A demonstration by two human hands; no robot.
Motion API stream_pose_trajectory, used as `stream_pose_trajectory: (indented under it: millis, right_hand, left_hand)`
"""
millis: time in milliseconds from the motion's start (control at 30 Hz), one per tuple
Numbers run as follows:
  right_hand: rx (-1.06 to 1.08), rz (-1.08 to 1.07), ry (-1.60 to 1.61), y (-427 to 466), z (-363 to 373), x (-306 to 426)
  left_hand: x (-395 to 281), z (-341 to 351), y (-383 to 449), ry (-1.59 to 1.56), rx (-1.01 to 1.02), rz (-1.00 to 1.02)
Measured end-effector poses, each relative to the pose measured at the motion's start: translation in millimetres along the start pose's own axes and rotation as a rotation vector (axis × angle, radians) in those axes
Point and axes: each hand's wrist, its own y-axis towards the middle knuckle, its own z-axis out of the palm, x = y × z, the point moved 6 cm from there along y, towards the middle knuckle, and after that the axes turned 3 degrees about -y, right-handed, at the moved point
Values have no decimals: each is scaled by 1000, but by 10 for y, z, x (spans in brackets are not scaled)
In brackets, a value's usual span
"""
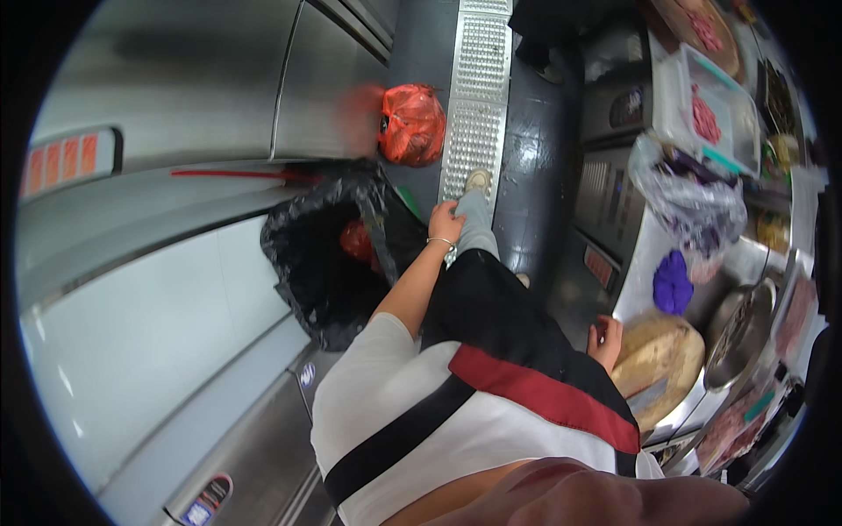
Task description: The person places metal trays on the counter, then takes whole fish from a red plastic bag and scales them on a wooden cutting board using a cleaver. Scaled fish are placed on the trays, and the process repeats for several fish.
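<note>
My left hand [446, 223] hangs beside my light trouser leg, fingers loosely bent, with nothing seen in it. To its left stands a waste bin lined with a black bag [385, 204], and a red plastic bag [357, 240] lies inside. My right hand [606, 343] is at the counter edge, by a thick round wooden chopping block [661, 352]; its fingers are curled and apart, and no object shows in them. On the block lies a cleaver-like blade [647, 397], partly hidden by my body. Whether the right hand touches the block, I cannot tell.
A knotted red plastic bag [414, 125] sits on the floor beside a metal drain grate [480, 66]. On the counter are a purple cloth or glove [672, 283], a clear bag of aubergines [691, 191], a tub of raw meat [737, 125] and a metal bowl [720, 368]. A person [546, 29] stands ahead.
</note>
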Motion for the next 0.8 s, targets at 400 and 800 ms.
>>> stream_pose_trajectory:
  millis: [400, 800]
  right_hand:
    - [395, 713, -72, 980, 1338, -249]
    - [621, 984, 12, 926, 1485, -196]
  left_hand:
    - [1904, -40, 4370, 138, -294, -435]
    - [2942, 42, 5389, -602, -234, -756]
